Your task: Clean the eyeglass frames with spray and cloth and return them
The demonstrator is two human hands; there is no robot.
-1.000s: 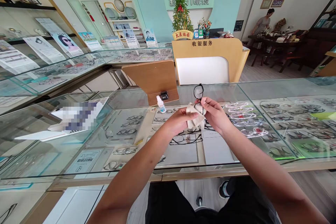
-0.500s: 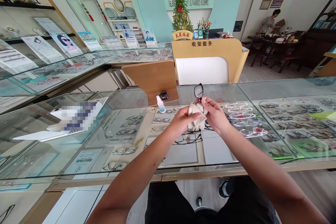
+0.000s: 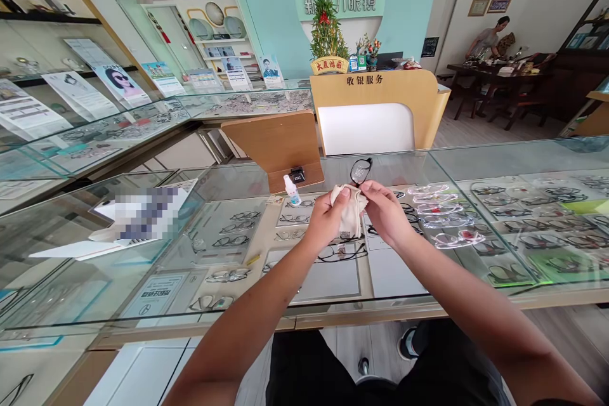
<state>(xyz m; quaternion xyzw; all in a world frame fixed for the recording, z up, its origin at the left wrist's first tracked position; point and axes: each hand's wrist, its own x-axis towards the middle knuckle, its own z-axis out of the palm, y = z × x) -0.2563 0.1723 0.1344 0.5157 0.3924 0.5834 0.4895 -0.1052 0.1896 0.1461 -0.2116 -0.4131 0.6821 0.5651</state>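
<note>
Both of my hands are raised over the glass display counter, close together. My left hand (image 3: 328, 216) is closed on a cream cleaning cloth (image 3: 351, 216), its thumb pressing the fabric and a loose end hanging down. With thumb and fingers my right hand (image 3: 385, 209) pinches a pair of black-framed eyeglasses (image 3: 361, 170). One lens sticks up above the fingers and shows a pale dotted pattern; the other part is hidden by the cloth and hands. On the counter left of my hands stands a small white spray bottle (image 3: 292, 191).
A wooden board stand (image 3: 280, 146) with a small black item sits behind the bottle. Rows of eyeglasses (image 3: 438, 209) lie under the counter glass (image 3: 304, 304). An open white box (image 3: 137, 219) rests at left. A person (image 3: 490, 41) is by a table at far right.
The glasses have tilted, the raised lens leaning further right. The cloth has shifted slightly left, and more of it hangs down below my left hand.
</note>
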